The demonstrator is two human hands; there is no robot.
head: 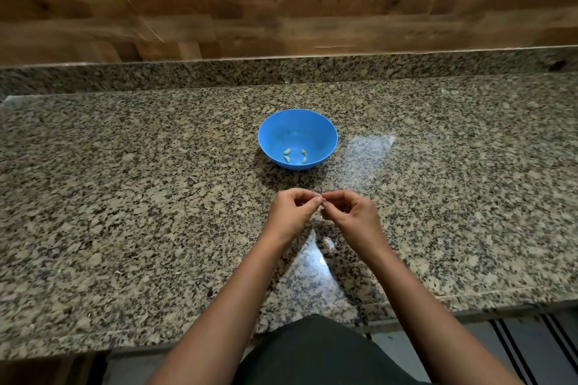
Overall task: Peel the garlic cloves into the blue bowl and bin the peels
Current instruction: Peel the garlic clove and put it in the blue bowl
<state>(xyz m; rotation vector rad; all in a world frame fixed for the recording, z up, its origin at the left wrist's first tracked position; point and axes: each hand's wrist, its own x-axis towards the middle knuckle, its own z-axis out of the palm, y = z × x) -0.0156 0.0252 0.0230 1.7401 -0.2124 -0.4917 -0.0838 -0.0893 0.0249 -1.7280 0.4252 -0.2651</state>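
Garlic cloves (286, 151) — four, peeled — lay in the blue bowl (297, 122) on the counter (125, 197); nearer, left hand (292, 212) and right hand (353, 212) met, fingers pinching what looked like another clove (322, 204), mostly hidden. No bin showed.

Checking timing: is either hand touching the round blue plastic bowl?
Apart. Head view: speckled granite countertop separates the blue plastic bowl from left hand and right hand.

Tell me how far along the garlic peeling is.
Done: four peeled cloves lie in the blue bowl. In hand: left hand and right hand pinch a small item, mostly hidden, likely another clove. Left: finish it, bin the peels; no bin in view.
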